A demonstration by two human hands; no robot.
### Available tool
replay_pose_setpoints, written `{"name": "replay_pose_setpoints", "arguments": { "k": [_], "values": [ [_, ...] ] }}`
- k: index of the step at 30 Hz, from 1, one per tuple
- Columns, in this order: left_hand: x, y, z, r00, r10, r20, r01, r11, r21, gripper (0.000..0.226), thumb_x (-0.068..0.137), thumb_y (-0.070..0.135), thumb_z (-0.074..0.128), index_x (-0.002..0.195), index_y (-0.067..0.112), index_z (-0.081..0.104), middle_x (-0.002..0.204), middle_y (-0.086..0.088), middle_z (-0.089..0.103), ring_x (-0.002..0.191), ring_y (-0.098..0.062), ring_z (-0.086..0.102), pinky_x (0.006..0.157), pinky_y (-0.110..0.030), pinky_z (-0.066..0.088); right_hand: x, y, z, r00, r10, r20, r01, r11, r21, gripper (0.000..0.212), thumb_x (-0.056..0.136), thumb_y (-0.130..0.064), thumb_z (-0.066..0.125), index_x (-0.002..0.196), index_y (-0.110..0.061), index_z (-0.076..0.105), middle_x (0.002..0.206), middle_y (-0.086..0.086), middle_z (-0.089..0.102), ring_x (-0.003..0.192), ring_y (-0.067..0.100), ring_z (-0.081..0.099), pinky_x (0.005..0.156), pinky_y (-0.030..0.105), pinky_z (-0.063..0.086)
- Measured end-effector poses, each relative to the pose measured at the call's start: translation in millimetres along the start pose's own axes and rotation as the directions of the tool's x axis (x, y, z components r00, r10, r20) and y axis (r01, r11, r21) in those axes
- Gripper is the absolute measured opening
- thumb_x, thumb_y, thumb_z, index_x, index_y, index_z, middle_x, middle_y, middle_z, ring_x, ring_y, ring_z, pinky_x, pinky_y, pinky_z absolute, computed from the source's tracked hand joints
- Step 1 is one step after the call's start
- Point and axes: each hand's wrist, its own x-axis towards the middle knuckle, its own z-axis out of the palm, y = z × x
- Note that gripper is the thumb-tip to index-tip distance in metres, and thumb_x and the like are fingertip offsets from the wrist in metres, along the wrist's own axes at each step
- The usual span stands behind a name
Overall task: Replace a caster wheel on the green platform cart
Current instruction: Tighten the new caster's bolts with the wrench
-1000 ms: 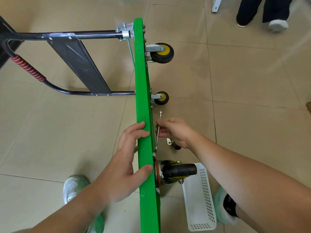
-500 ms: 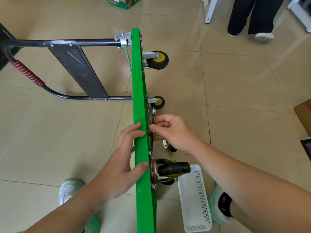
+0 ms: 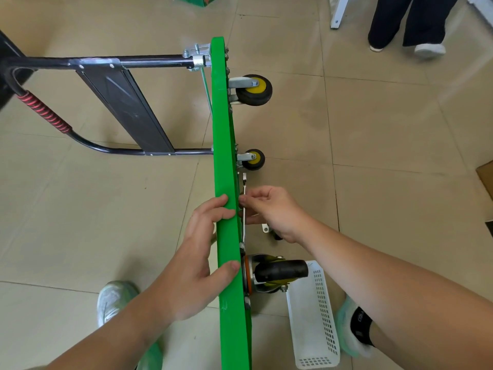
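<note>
Your green platform cart stands on its long side on the tiled floor, with its upper edge running straight away from you. Your left hand grips that edge, fingers hooked over the top and thumb pressed against it just beside the black caster wheel. Your right hand pinches the shaft of a thin wrench, which lies close along the underside of the deck. The wrench's far end points toward the nearer yellow-hubbed wheel, and its near end reaches down toward the caster's mounting plate. You cannot tell from here whether it sits on a bolt.

On your left, the black handle juts out sideways from the far end of the deck. Bare tile lies between the handle and your left shoe.

On your right, a white basket sits on the floor just beside the black caster wheel, between it and your right foot. A small metal part lies near the deck, partly hidden under your right hand.

Beyond that, the tile runs open toward the second yellow-hubbed wheel at the far corner. Another person's legs stand well apart, up at the top right. A cardboard corner pokes in at the right edge.
</note>
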Motion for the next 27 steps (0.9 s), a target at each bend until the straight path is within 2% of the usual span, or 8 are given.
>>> {"name": "replay_pose_setpoints", "arguments": {
  "k": [2,4,6,8,10,14,20,27],
  "values": [
    [0,0,0,1.0,0.0,0.003,0.0,1.0,-0.001,0.061,0.083,0.037,0.06,0.138,0.049,0.037,0.161,0.023,0.02,0.154,-0.007,0.021,0.116,-0.04,0.039,13,12,-3,0.991,0.132,0.013,-0.132,0.991,0.0,0.027,0.092,-0.015,0.071,0.109,0.005,0.066,0.109,0.027,0.071,0.096,0.036,0.072,0.092,0.048,0.058],
    [0,1,-1,1.0,0.002,0.003,-0.002,1.0,0.001,0.061,0.083,0.037,0.061,0.137,0.049,0.037,0.16,0.022,0.02,0.154,-0.008,0.022,0.116,-0.041,0.04,20,25,-3,0.962,0.271,0.014,-0.271,0.962,0.027,0.025,0.092,-0.013,0.07,0.109,0.005,0.065,0.114,0.029,0.069,0.102,0.038,0.07,0.093,0.043,0.058],
    [0,1,-1,1.0,-0.002,0.003,0.002,1.0,0.0,0.061,0.082,0.037,0.061,0.137,0.049,0.037,0.16,0.022,0.02,0.154,-0.009,0.022,0.116,-0.043,0.04,23,35,-1,0.93,0.366,0.029,-0.367,0.925,0.095,0.028,0.093,-0.01,0.068,0.114,0.008,0.063,0.112,0.027,0.07,0.095,0.032,0.07,0.087,0.036,0.061],
    [1,1,-1,1.0,-0.005,0.006,0.005,1.0,0.005,0.061,0.082,0.037,0.06,0.137,0.049,0.037,0.16,0.021,0.02,0.154,-0.011,0.022,0.116,-0.047,0.04,25,38,0,0.925,0.379,0.028,-0.38,0.916,0.127,0.021,0.094,-0.009,0.066,0.108,0.006,0.064,0.099,0.02,0.071,0.085,0.024,0.07,0.078,0.03,0.062],
    [1,2,-1,1.0,-0.007,0.007,0.007,1.0,0.016,0.061,0.081,0.038,0.06,0.137,0.049,0.036,0.161,0.02,0.02,0.155,-0.01,0.021,0.117,-0.052,0.039,26,30,-4,0.94,0.342,-0.005,-0.337,0.927,0.166,0.008,0.096,-0.009,0.064,0.097,-0.001,0.065,0.089,0.014,0.071,0.075,0.019,0.07,0.07,0.027,0.062],
    [2,4,0,1.0,-0.003,0.005,0.003,1.0,0.029,0.06,0.081,0.04,0.059,0.135,0.051,0.035,0.16,0.022,0.019,0.154,-0.007,0.02,0.118,-0.052,0.038,16,-7,-22,0.981,0.169,-0.096,-0.149,0.972,0.184,0.007,0.096,-0.008,0.063,0.09,-0.004,0.063,0.07,0.005,0.073,0.063,0.014,0.072,0.062,0.025,0.059],
    [1,3,1,1.0,0.012,-0.009,-0.011,0.999,0.036,0.059,0.082,0.04,0.059,0.135,0.051,0.036,0.16,0.023,0.02,0.155,-0.011,0.02,0.118,-0.052,0.038,-17,-39,-17,0.994,-0.078,-0.072,0.085,0.991,0.103,0.002,0.093,-0.007,0.067,0.095,-0.007,0.067,0.085,0.009,0.071,0.076,0.019,0.073,0.068,0.029,0.06],
    [-1,3,1,1.0,0.026,-0.018,-0.025,0.999,0.025,0.059,0.082,0.04,0.059,0.135,0.051,0.037,0.158,0.029,0.02,0.154,-0.005,0.021,0.113,-0.039,0.039,-45,-31,2,0.985,-0.169,-0.025,0.168,0.985,-0.022,0.01,0.089,-0.005,0.072,0.093,-0.014,0.07,0.086,0.005,0.074,0.081,0.014,0.073,0.07,0.028,0.061]
  ]
}}
